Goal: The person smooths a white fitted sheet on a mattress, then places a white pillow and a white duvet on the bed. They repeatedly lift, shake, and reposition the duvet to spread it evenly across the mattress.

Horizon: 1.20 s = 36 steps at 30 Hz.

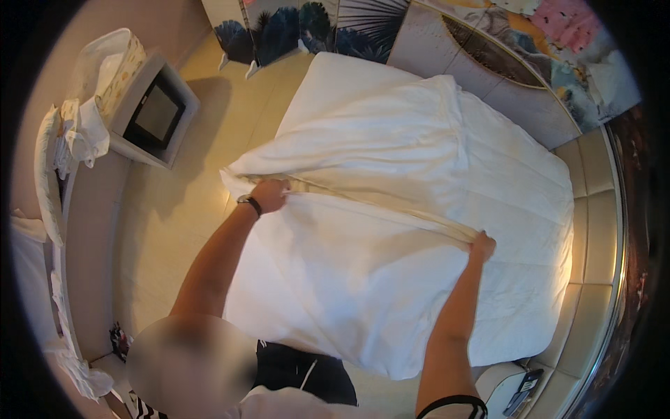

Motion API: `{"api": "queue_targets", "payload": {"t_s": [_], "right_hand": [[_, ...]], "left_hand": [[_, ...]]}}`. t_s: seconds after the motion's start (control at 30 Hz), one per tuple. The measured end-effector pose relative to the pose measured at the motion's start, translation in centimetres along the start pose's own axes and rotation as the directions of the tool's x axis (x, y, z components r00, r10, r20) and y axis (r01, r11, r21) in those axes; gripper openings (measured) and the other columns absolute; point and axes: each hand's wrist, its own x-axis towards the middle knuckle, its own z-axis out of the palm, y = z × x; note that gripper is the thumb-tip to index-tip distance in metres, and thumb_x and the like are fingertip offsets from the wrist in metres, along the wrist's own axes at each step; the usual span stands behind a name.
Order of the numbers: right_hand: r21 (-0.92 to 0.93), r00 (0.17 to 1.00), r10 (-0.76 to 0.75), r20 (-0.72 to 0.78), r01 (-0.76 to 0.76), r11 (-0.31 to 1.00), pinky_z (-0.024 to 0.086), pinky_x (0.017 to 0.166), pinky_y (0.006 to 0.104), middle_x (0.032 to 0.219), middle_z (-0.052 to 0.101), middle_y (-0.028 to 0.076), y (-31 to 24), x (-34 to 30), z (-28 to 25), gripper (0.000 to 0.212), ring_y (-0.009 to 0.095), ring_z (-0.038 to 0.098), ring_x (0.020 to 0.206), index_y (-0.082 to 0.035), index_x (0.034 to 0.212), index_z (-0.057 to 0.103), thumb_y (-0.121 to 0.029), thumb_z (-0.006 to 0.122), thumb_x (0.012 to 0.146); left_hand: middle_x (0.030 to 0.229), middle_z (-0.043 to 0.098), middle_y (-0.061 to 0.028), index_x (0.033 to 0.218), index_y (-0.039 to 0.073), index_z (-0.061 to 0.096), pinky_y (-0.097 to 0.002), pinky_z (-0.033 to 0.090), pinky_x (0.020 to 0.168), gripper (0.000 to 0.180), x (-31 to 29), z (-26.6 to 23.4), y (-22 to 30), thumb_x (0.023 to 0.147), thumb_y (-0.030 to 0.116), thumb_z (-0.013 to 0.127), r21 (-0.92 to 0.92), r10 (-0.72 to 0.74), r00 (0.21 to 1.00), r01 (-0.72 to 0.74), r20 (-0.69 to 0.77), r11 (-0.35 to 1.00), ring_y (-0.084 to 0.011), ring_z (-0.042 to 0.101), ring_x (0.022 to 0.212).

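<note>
A white duvet cover [335,258] is spread across the bed, its near part hanging over the side toward me. My left hand [272,195], with a dark-strapped watch at the wrist, is closed on the cover's edge at the left. Farther right, my right hand [483,246] grips the same edge in a fist. Between the two hands the edge runs taut, and a cream-coloured fold opens along it. Beyond that fold lies more rumpled white bedding [370,140]. A smooth white part of the bed [516,188] shows to the right. My fingertips are hidden in the cloth.
A padded beige headboard [597,202] borders the bed at the right. At the far side stand a patterned folding screen [279,35] and grey cabinet panels [447,63]. A grey box-shaped stand [157,112] and a cluttered shelf [59,244] line the left. A white bedside unit [499,391] is near right.
</note>
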Motion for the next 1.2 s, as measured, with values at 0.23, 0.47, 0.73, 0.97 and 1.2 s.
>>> {"api": "queue_targets", "payload": {"t_s": [0.23, 0.47, 0.73, 0.97, 1.2], "right_hand": [[0.197, 0.919, 0.292, 0.264, -0.348, 0.917, 0.046, 0.04, 0.0255, 0.067, 0.057, 0.016, 9.8, 2.1, 4.6, 0.029, 0.021, 0.057, 0.05, 0.007, 0.08, 0.052, -0.021, 0.058, 0.078], [0.128, 0.973, 0.208, -0.1, -0.195, 0.972, 0.045, 0.042, 0.0319, 0.069, 0.057, 0.013, 9.5, 4.0, 6.1, 0.032, 0.023, 0.055, 0.055, 0.006, 0.078, 0.054, -0.025, 0.061, 0.076], [-0.065, 0.917, -0.203, 0.343, 0.238, 0.969, 0.041, 0.081, 0.0385, 0.119, 0.042, 0.024, 12.5, 2.7, 13.7, 0.077, 0.033, 0.048, 0.101, -0.007, 0.138, 0.012, -0.041, 0.053, 0.083], [-0.53, 0.844, -0.353, 0.403, 0.53, 0.663, 0.016, 0.105, 0.0464, 0.137, 0.016, 0.033, 13.8, -10.7, 13.1, 0.068, 0.041, 0.017, 0.129, -0.012, 0.14, 0.015, -0.044, 0.043, 0.086], [-0.468, 0.74, -0.33, 0.586, 0.641, 0.608, 0.018, 0.104, 0.0469, 0.139, 0.023, 0.02, 16.1, -25.2, 4.1, 0.051, 0.034, 0.02, 0.13, -0.018, 0.133, 0.034, -0.032, 0.045, 0.086]], "left_hand": [[0.127, 0.043, -0.0076, 0.123, 0.016, 0.044, -0.0563, 0.011, 0.103, 0.053, 0.6, 7.8, -4.9, 0.078, 0.043, 0.056, 0.086, -0.2, 0.965, 0.217, -0.169, 0.972, -0.0259, 0.031, 0.124], [0.076, 0.059, -0.0052, 0.079, 0.011, 0.061, -0.0407, 0.033, 0.076, 0.02, 3.7, 5.8, -10.3, 0.085, 0.025, 0.048, -0.023, -0.181, 0.951, 0.182, -0.251, 0.983, -0.0239, 0.053, 0.085], [0.117, 0.047, -0.0152, 0.109, 0.005, 0.047, -0.0527, 0.022, 0.097, 0.027, 7.3, 14.2, -2.3, 0.087, 0.021, 0.044, 0.156, -0.404, 0.792, 0.519, -0.458, 0.84, -0.0301, 0.04, 0.112], [0.144, 0.009, -0.02, 0.139, 0.019, 0.021, -0.0556, 0.009, 0.103, 0.06, 2.4, 14.9, 10.9, 0.086, 0.04, 0.042, 0.24, -0.156, 0.986, 0.166, -0.059, 0.956, -0.041, 0.008, 0.131], [0.144, 0.009, -0.0212, 0.14, 0.021, 0.016, -0.0537, 0.009, 0.104, 0.065, 3.4, 13.3, 10.6, 0.085, 0.044, 0.043, 0.298, -0.259, 0.961, 0.22, 0.096, 0.929, -0.0408, 0.008, 0.131]]}}
